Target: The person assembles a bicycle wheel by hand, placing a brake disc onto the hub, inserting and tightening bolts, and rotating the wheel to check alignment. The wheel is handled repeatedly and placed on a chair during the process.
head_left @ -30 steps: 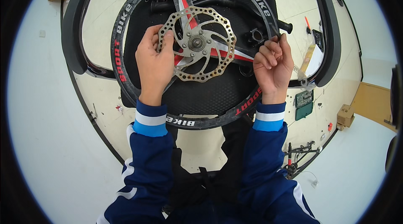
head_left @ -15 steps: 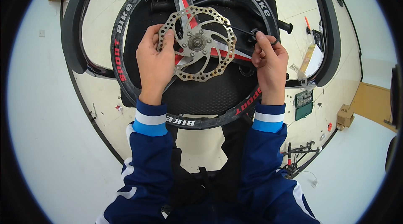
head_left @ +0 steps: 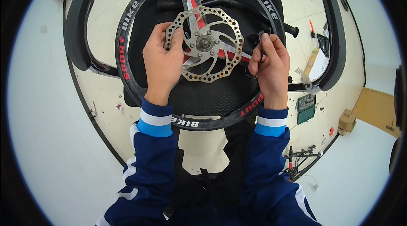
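A black bicycle wheel (head_left: 127, 52) with broad spokes and red and white lettering on its rim lies flat on a dark mat (head_left: 212, 97), which sits on a pale round table (head_left: 106, 111). At the wheel's centre is a perforated steel brake disc (head_left: 204, 44), bolted to the hub and facing up.

The left hand (head_left: 163, 63) rests on the wheel at the left side of the disc, its fingers curled over the disc's left edge and gripping it. The right hand (head_left: 271, 67) hovers just right of the disc, inside the wheel rim, with thumb and fingers pinched together on a thin dark tool (head_left: 262, 46); the tool's tip points toward the rim's inner edge, and what kind of tool it is cannot be told.

Between the disc's right edge and the rim there is a narrow gap, mostly taken up by the right hand. Below the disc, the mat shows open between hub and rim. Right of the wheel, near the table's edge, lie a black handlebar grip (head_left: 291, 30), a small green circuit board (head_left: 305, 107) and a black curved tyre (head_left: 337, 35). A second curved tyre (head_left: 78, 22) lies left of the wheel.
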`<state>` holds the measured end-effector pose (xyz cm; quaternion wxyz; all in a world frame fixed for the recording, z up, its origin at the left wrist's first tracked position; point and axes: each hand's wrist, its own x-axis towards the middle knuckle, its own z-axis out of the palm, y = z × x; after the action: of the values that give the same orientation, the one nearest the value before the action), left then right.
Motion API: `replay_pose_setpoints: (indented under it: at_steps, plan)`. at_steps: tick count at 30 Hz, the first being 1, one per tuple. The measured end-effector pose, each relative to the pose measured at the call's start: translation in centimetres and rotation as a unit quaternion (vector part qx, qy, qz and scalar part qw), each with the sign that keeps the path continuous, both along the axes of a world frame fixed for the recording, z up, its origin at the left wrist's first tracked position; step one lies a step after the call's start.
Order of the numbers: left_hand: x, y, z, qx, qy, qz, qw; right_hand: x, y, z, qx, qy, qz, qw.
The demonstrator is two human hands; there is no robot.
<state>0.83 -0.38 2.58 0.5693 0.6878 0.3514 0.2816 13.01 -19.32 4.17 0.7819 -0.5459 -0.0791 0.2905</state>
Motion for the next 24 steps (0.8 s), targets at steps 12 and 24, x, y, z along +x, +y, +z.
replay_pose_setpoints:
  at_steps: [12,24]
  plan:
    - [-0.1,0.0,0.4,-0.006,0.023,-0.036,0.999,-1.2,3.5,1.6,-0.262,-0.575,0.122,0.765]
    - [-0.5,0.4,0.3,-0.001,0.025,-0.056,0.998,3.2,4.7,3.4,-0.294,-0.697,0.312,0.575]
